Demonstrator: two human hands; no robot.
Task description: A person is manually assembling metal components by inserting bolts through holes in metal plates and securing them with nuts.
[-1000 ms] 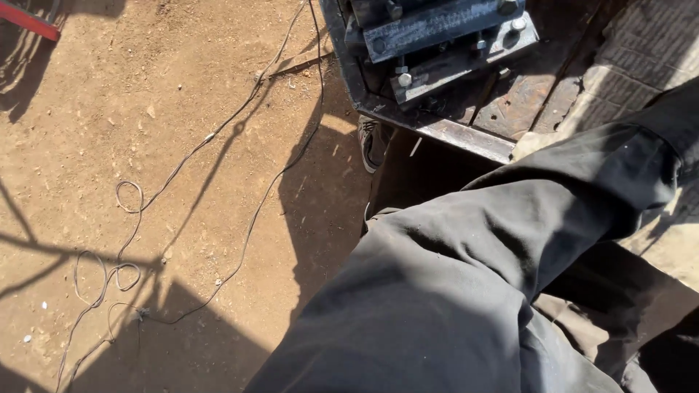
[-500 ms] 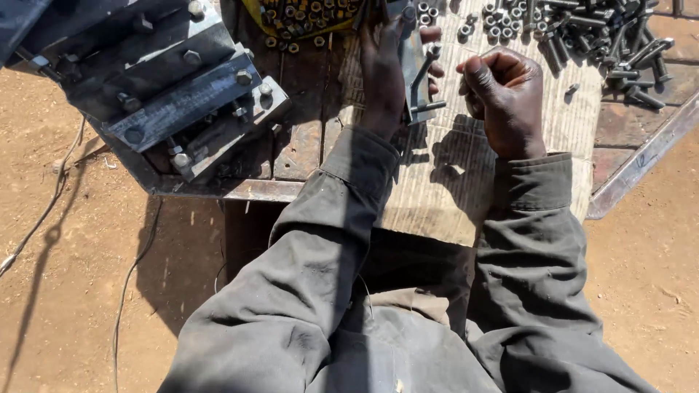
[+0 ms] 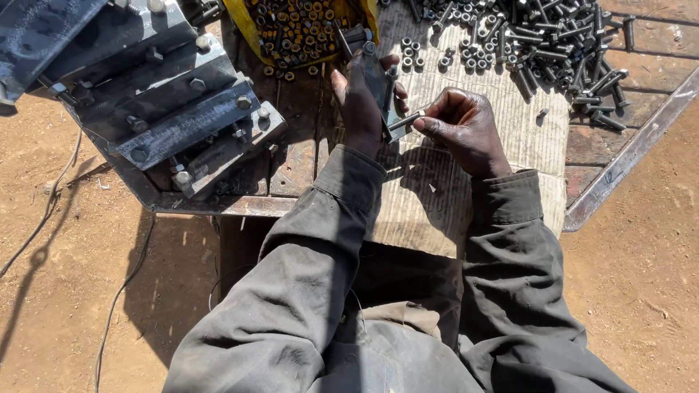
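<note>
Centrally, left hand (image 3: 362, 102) grips bracket (image 3: 380, 84), right hand (image 3: 463, 125) bolt (image 3: 403, 121).

Pretty cramped up here from where I'm watching. Left hand (image 3: 362, 102) and right hand (image 3: 460, 127) sit nearly touching over the corrugated cardboard sheet (image 3: 510, 138), with a steel bracket (image 3: 380, 87) between them. Straight ahead is blocked by the yellow sack of nuts (image 3: 302, 29). Ahead-right, the pile of bolts (image 3: 553, 44) covers that corner. To the left, the stack of bolted steel plates (image 3: 164, 109) walls things off. Open room: bare cardboard right of the right hand, and the strip of rusty tabletop (image 3: 295, 156) between plates and left hand.
</note>
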